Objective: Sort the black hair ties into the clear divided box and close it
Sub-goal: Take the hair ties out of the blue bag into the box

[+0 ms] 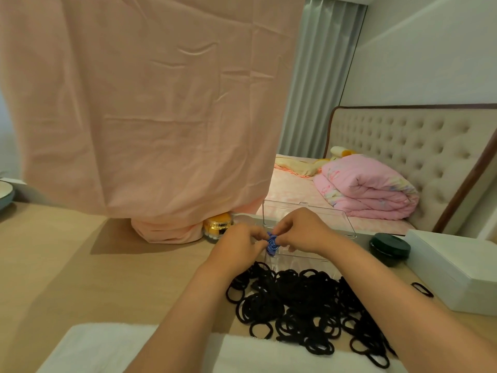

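Note:
A big pile of black hair ties point(304, 305) lies on the wooden table in front of me. Behind it stands the clear divided box point(304, 261), its lid point(309, 214) raised upright. Both hands hover over the box's near left corner. My left hand point(239, 246) and my right hand point(301, 230) pinch a small bunch of blue hair ties point(272, 244) between their fingertips. One stray black hair tie point(422, 289) lies alone to the right, beside the white box.
A white box point(454, 267) and a dark round jar point(390, 249) sit at the right. A gold-topped jar point(217, 227) stands by the hanging pink cloth point(150, 117). A white towel point(107, 348) covers the near edge. A bed lies behind.

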`<state>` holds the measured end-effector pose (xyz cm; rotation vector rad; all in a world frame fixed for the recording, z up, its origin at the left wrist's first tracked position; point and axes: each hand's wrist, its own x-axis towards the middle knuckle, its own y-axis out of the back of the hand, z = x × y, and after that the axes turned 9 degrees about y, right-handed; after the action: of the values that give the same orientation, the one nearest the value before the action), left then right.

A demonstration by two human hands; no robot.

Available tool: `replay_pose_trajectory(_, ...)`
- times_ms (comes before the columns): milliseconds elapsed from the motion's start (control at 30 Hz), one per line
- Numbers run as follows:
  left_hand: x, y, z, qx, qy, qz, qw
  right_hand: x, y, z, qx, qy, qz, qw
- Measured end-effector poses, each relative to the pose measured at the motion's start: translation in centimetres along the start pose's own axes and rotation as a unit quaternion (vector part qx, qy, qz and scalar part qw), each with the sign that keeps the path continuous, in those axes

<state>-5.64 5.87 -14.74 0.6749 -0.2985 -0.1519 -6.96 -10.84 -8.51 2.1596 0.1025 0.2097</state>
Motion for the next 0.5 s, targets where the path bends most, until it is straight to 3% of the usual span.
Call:
replay_pose_trajectory(200, -0.3, 0.0, -0.2, -0.045, 0.0, 0.009, 0.999, 0.4, -1.0, -0.8, -0.184, 0.035, -0.055, 0.981)
replay_pose_trajectory(300, -0.5, 0.1, -0.1, -0.02, -0.011, -0.005, 1.0, 0.0, -0.3, -1.3, -0.194, 0.037, -0.068, 0.978)
replay_pose_trajectory(400, -0.7, 0.2, 0.1, 0.04, -0.033, -0.026, 0.998, -0.6, 0.4, -0.8, -0.239, 0.071, 0.003, 0.968)
replay_pose_trajectory(500, -0.5, 0.6, 0.2, 0.069, -0.04, -0.029, 0.996, -1.1, 0.0, -0.3, -0.276, 0.1, -0.039, 0.955)
